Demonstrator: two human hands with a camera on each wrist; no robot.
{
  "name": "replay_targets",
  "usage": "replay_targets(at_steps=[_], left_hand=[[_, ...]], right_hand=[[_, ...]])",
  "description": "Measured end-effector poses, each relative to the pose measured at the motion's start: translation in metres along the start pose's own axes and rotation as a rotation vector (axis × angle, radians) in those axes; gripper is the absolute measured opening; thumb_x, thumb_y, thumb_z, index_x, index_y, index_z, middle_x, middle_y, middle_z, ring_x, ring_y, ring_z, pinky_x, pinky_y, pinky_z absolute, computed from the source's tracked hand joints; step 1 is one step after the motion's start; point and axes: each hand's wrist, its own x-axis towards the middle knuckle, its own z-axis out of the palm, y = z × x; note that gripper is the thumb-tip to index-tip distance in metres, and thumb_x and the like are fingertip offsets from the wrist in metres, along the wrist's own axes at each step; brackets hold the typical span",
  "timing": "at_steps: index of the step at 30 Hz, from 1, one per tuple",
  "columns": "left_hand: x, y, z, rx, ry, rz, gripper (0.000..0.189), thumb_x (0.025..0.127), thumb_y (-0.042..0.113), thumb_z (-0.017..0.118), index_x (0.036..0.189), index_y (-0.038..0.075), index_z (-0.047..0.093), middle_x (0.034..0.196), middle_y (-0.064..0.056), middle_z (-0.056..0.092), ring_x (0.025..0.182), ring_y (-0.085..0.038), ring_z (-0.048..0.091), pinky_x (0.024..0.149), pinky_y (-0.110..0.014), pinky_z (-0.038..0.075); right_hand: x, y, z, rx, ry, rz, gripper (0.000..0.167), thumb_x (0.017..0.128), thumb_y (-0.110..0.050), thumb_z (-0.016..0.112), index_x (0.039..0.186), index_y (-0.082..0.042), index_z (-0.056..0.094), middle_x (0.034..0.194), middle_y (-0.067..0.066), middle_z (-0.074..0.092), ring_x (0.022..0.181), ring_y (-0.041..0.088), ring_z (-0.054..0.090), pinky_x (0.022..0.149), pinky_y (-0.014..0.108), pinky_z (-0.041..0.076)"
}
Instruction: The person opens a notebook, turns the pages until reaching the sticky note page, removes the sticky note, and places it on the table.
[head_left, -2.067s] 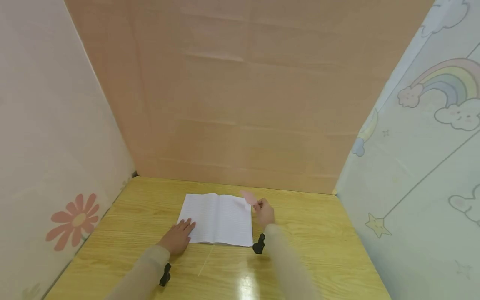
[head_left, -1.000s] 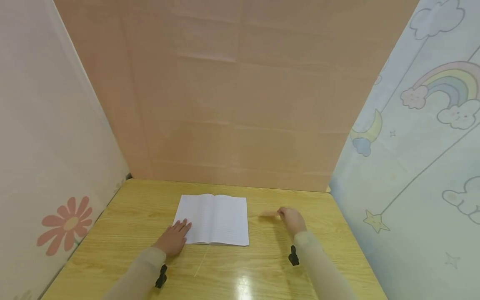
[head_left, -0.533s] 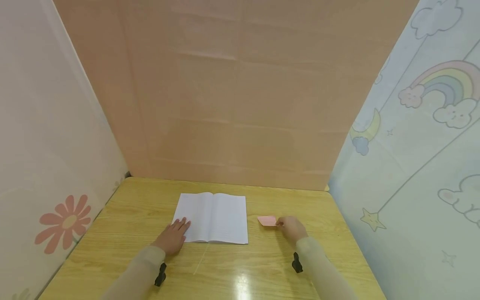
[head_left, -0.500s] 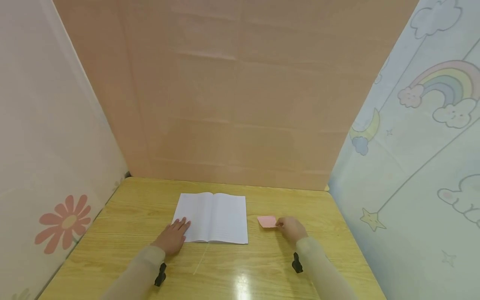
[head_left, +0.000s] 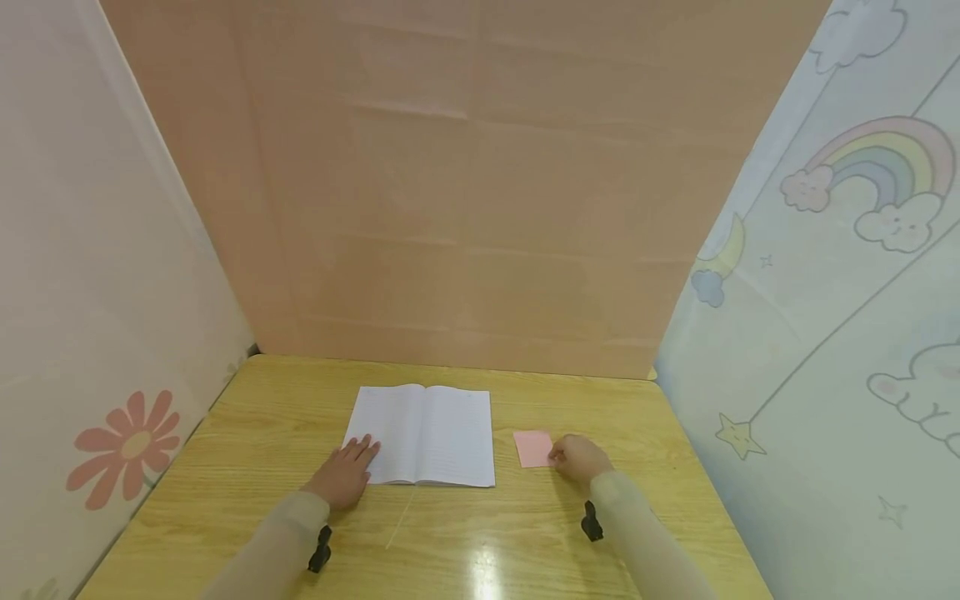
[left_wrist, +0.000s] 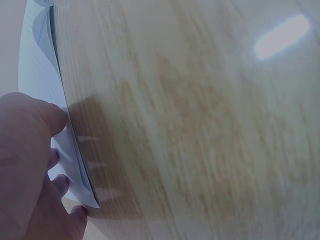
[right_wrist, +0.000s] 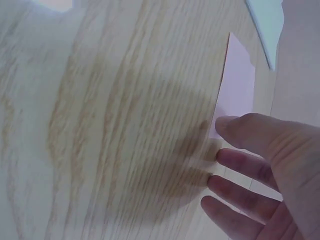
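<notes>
An open notebook (head_left: 457, 437) with white lined pages lies on the wooden table. My left hand (head_left: 345, 477) rests on its lower left page with fingers spread; in the left wrist view the thumb (left_wrist: 52, 117) is at the page edge. To the right of the notebook, a square pink sticky note (head_left: 532, 449) lies spread out low on the table. My right hand (head_left: 581, 458) pinches its right edge. In the right wrist view the thumb (right_wrist: 245, 131) covers the note's near corner, the index finger is hidden behind it, and the other fingers are loosely bent.
The wooden table (head_left: 300, 400) is bounded by a brown covered back wall (head_left: 465, 208) and patterned side walls (head_left: 810, 333). A thin pale ribbon (head_left: 401, 518) trails from the notebook's spine towards the front. Black wrist mounts (head_left: 592, 522) sit at both sleeves.
The right hand carried the pink note from the notebook's right page to the table on the right, where it has turned and settled flat. The left hand has stayed on the page.
</notes>
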Motion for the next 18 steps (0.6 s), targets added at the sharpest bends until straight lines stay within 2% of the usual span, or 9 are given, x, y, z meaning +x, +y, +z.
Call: replay_targets(at_steps=[3, 7, 10, 13, 18], left_hand=[[0.000, -0.001, 0.001, -0.003, -0.001, -0.001, 0.049, 0.096, 0.013, 0.053, 0.142, 0.000, 0.043, 0.151, -0.024, 0.037, 0.139, -0.047, 0.033, 0.111, -0.067, 0.028], [0.002, -0.003, 0.002, -0.005, -0.002, 0.000, 0.049, 0.095, 0.013, 0.053, 0.142, -0.001, 0.043, 0.151, -0.025, 0.037, 0.139, -0.047, 0.033, 0.111, -0.067, 0.028], [0.002, -0.003, 0.003, -0.005, 0.001, -0.002, 0.049, 0.095, 0.012, 0.053, 0.142, -0.001, 0.043, 0.151, -0.025, 0.037, 0.139, -0.047, 0.034, 0.111, -0.066, 0.028], [0.002, -0.004, 0.004, 0.007, 0.002, -0.005, 0.049, 0.096, 0.013, 0.053, 0.142, 0.000, 0.043, 0.151, -0.024, 0.037, 0.139, -0.047, 0.034, 0.112, -0.065, 0.028], [0.001, -0.003, 0.002, -0.001, -0.005, -0.008, 0.049, 0.096, 0.013, 0.053, 0.142, 0.000, 0.043, 0.151, -0.024, 0.037, 0.140, -0.047, 0.033, 0.112, -0.066, 0.027]], right_hand=[[0.002, -0.002, -0.001, -0.008, 0.019, 0.002, 0.013, 0.086, -0.010, 0.067, 0.097, -0.014, 0.073, 0.100, 0.006, 0.072, 0.093, 0.023, 0.068, 0.082, 0.043, 0.057], [0.003, -0.013, -0.006, 0.022, 0.080, 0.033, 0.016, 0.090, -0.018, 0.066, 0.106, -0.016, 0.070, 0.111, 0.007, 0.069, 0.099, 0.026, 0.067, 0.084, 0.044, 0.057], [0.004, -0.029, -0.011, 0.106, 0.123, 0.040, 0.021, 0.091, -0.019, 0.066, 0.111, -0.015, 0.068, 0.120, 0.009, 0.066, 0.109, 0.030, 0.064, 0.091, 0.048, 0.054], [0.005, -0.046, -0.011, 0.193, 0.148, 0.005, 0.023, 0.091, -0.018, 0.065, 0.113, -0.011, 0.066, 0.120, 0.011, 0.065, 0.112, 0.032, 0.062, 0.094, 0.050, 0.052], [0.004, -0.065, 0.002, 0.288, 0.139, -0.034, 0.023, 0.092, -0.020, 0.064, 0.114, -0.011, 0.066, 0.123, 0.012, 0.065, 0.113, 0.032, 0.061, 0.095, 0.050, 0.051]])
